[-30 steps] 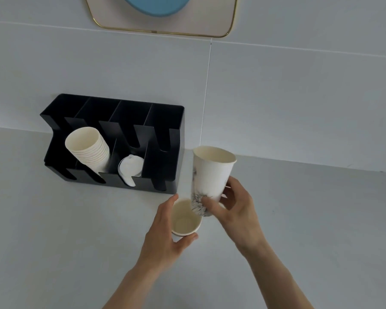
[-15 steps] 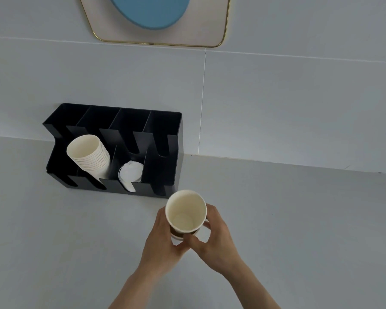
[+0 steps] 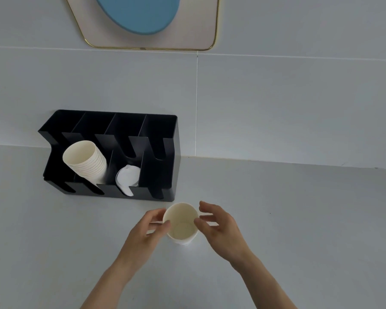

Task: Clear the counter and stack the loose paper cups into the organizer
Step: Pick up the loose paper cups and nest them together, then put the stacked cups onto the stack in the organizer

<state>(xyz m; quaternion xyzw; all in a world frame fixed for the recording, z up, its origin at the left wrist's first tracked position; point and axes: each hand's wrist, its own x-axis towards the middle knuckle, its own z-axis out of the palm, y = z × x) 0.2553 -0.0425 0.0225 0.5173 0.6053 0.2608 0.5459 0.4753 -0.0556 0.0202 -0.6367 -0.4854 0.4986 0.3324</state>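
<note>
A white paper cup stack (image 3: pixel 181 224), one cup nested in another, stands upright in front of the black organizer (image 3: pixel 158 175). My left hand (image 3: pixel 146 233) pinches its left rim between thumb and fingers. My right hand (image 3: pixel 218 226) hovers at the right rim, fingers spread, thumb just touching the edge. In the organizer's left part lies a tilted stack of several cream cups (image 3: pixel 85 161). White lids (image 3: pixel 127 179) sit in the compartment to their right. The rightmost compartment looks empty.
The grey counter (image 3: pixel 298 219) runs along a pale tiled wall (image 3: pixel 276 108). A gold-rimmed panel with a blue oval (image 3: pixel 143 16) hangs above the organizer.
My right hand lowered the tall printed cup into the small cup held by my left hand. The nested pair then came down lower, and my right hand's fingers spread off it.
</note>
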